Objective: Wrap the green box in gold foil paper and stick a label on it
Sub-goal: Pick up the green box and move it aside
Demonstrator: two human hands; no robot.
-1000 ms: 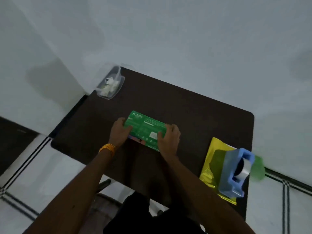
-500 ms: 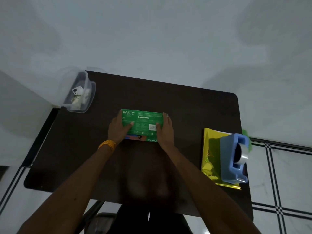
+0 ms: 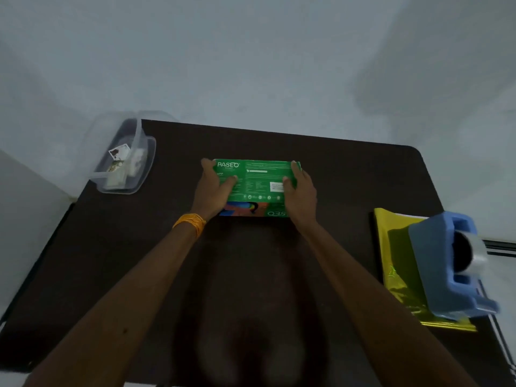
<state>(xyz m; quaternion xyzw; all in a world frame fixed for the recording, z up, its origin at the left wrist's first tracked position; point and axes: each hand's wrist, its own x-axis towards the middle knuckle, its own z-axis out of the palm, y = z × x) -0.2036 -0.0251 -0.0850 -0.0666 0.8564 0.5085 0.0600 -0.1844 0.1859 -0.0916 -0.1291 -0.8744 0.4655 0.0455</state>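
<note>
While the person is standing over the dark table [image 3: 349, 177], both hands are grasping the green box [image 3: 257, 180], one at each short end.

- The left hand [image 3: 213, 191] is wrapping the box's left end: fingers are curling over the far corner beside the printed brand name, and the thumb is lying across the top face.
- The right hand [image 3: 300, 191] is mirroring it at the right end, with fingertips hooking over the far edge and the thumb pressing on the top face near a small white patch of print.
- The box is sitting directly between the two hands, lying flat with its long side running from one hand to the other. Its near side face, showing a coloured picture, is turned toward the person's wrists.
- An orange wristband [image 3: 191, 223] is circling the left wrist, just behind that hand.
- The gold foil paper [image 3: 396, 247] is lying flat well to the right of the right hand, nearer the person than the box and apart from it.
- A blue tape dispenser [image 3: 438, 263] is resting on top of that foil, covering much of its right part.
- A clear plastic container [image 3: 125, 157] is sitting well to the left of the left hand, at the table's far corner, holding small pale paper pieces I cannot make out clearly.
</note>
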